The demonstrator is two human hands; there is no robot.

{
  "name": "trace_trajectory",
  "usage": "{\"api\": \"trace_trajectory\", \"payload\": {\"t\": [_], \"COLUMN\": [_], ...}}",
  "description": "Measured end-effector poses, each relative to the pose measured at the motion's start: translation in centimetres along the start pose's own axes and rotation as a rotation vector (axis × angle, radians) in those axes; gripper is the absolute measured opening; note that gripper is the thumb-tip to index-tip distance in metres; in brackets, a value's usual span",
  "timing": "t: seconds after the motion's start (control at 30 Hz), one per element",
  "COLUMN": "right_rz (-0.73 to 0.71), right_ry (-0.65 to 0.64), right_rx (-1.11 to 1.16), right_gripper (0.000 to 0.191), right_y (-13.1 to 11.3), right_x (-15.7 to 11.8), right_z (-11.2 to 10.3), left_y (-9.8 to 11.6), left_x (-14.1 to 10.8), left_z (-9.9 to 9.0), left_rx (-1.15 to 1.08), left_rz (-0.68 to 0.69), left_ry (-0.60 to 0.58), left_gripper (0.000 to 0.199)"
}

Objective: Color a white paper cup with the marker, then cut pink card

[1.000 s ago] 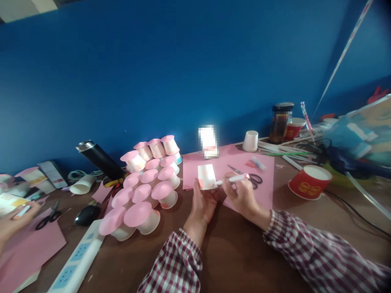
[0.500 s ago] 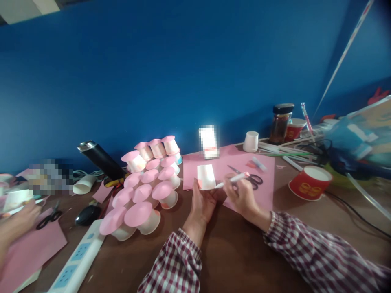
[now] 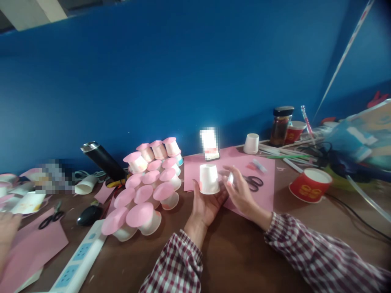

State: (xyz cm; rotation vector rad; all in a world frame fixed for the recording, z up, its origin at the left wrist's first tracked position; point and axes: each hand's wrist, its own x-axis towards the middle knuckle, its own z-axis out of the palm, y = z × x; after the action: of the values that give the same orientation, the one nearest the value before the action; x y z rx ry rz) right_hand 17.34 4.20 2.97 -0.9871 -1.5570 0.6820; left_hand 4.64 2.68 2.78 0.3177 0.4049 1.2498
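An upside-down white paper cup [image 3: 209, 179] rests in my left hand [image 3: 204, 207], with the thumb along its left side and the fingers beneath the rim. My right hand [image 3: 242, 197] is just right of the cup, closed around a white pen-like tube [image 3: 231, 178]; most of it is hidden by the fingers. Under and behind both hands lies a pink paper sheet [image 3: 226, 156]. Black-handled scissors [image 3: 255, 183] lie on that sheet, partly covered by my right hand. To the left stand several upturned paper cups topped with pink paper discs [image 3: 139, 214].
A power strip [image 3: 77, 256], a mouse [image 3: 89, 214] and a black flask [image 3: 104, 160] are at left. Another person's hand [image 3: 7, 232] is at the far left edge. On the right are a red paper cup [image 3: 311, 185], a white cup [image 3: 251, 143] and a dark jar [image 3: 281, 126].
The cup has turned more upright in my left hand. My right hand has drawn the tube away from the cup's rim and tilted it. The other person's hand has moved left.
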Motion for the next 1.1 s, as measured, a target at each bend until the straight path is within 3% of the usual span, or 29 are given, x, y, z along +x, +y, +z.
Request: {"api": "trace_trajectory", "payload": {"t": [0.17, 0.33, 0.6, 0.77, 0.93, 1.1], "right_rz": [-0.014, -0.024, -0.024, -0.018, 0.062, 0.059], "right_ry": [-0.09, -0.134, -0.07, 0.043, 0.162, 0.169], "right_rx": [-0.01, -0.014, -0.068, -0.059, -0.108, -0.132], "right_gripper": [0.031, 0.03, 0.032, 0.034, 0.038, 0.037], "right_y": [-0.2, 0.1, 0.1, 0.0, 0.7, 1.3], "right_x": [0.0, -0.1, -0.2, 0.0, 0.4, 0.6], "right_z": [0.0, 0.0, 0.2, 0.1, 0.0, 0.0], "left_y": [-0.2, -0.3, -0.3, -0.4, -0.4, -0.6], "left_x": [0.0, 0.1, 0.0, 0.2, 0.7, 0.5], "left_z": [-0.1, -0.2, -0.2, -0.2, -0.5, -0.2], "left_rx": [0.031, 0.06, 0.106, 0.135, 0.158, 0.096], "left_rz": [-0.028, -0.043, -0.038, -0.049, 0.051, 0.062], "left_ry": [-0.042, -0.006, -0.02, -0.015, 0.159, 0.107], "left_gripper": [0.067, 0.07, 0.073, 0.076, 0.047, 0.014]}}
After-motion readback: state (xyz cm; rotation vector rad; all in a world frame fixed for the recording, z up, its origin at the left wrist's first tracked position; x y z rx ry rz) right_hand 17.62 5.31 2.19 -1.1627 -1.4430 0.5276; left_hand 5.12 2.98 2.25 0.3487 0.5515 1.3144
